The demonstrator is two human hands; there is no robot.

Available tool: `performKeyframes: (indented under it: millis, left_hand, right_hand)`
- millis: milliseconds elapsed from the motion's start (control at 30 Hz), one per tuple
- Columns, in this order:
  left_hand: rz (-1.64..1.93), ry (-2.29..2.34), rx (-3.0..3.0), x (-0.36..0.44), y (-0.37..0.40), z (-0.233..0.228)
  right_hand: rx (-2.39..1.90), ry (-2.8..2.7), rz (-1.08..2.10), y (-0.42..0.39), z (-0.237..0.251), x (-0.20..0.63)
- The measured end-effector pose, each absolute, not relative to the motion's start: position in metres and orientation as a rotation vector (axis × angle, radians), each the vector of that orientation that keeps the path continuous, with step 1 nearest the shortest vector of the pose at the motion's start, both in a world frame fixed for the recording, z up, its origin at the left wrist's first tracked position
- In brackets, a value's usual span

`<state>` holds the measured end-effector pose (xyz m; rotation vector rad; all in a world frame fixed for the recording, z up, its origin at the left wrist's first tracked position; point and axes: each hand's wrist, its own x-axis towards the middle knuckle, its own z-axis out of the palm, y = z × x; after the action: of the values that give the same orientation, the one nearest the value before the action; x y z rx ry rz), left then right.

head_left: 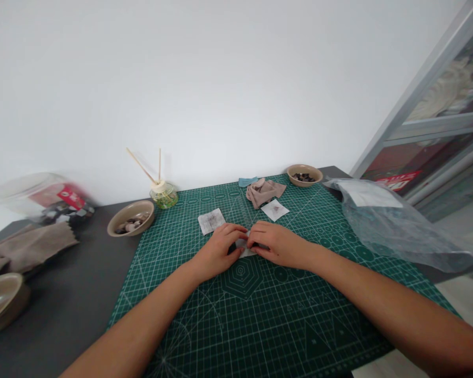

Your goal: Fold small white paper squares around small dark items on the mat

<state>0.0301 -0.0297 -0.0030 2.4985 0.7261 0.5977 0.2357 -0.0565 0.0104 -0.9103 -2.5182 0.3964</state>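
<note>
A small white piece (245, 251), paper or thin cloth, lies on the green cutting mat (197, 315), mostly covered by my fingers. My left hand (223, 247) grips it from the left, thumb and fingertips curled in. From the right, my right hand (274, 242) has its bent fingers closed on the same piece, almost touching the left fingertips. Anything small between the fingers is hidden. Just beyond the left hand is a grey-smudged white square (212, 221). Another white square with a dark smudge (275, 209) lies past the right hand.
A crumpled beige cloth (263, 192) and a blue scrap (247, 181) lie at the back. Bowls of small pieces stand at back right (305, 176) and left (131, 218). A reed diffuser (164, 194) is near the wall. A clear plastic bag (390, 226) covers the mat's right edge.
</note>
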Motion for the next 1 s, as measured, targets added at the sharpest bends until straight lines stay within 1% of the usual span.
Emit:
performKeyframes:
  millis: [133,333,533,700,900,1000]
  left_hand:
    - [0.594,0.734,2.511,0.0296,-0.0290,-0.0044]
    - [0.598,0.732,2.505,0.0308,-0.0294,-0.0027]
    - [0.586,0.736,2.520,0.0297,-0.0286,-0.0044]
    - [0.583,0.735,2.507,0.0297,-0.0287,-0.0038]
    - [0.580,0.748,2.513,0.0298,-0.0294,-0.0032]
    - [0.586,0.746,2.511,0.0301,-0.0295,-0.0032]
  right_hand:
    - [-0.956,-2.491,0.368,-0.0550,0.0104,0.2358]
    - [-0.863,-2.488,0.464,-0.0564,0.0094,0.2363]
    - [-0.946,-2.470,0.387,-0.0547,0.0086,0.2364]
    - [-0.887,-2.478,0.479,-0.0551,0.0104,0.2360]
    - [-0.971,-2.450,0.398,-0.0536,0.0092,0.2372]
    - [-0.945,-2.466,0.432,-0.0539,0.0087,0.2376]
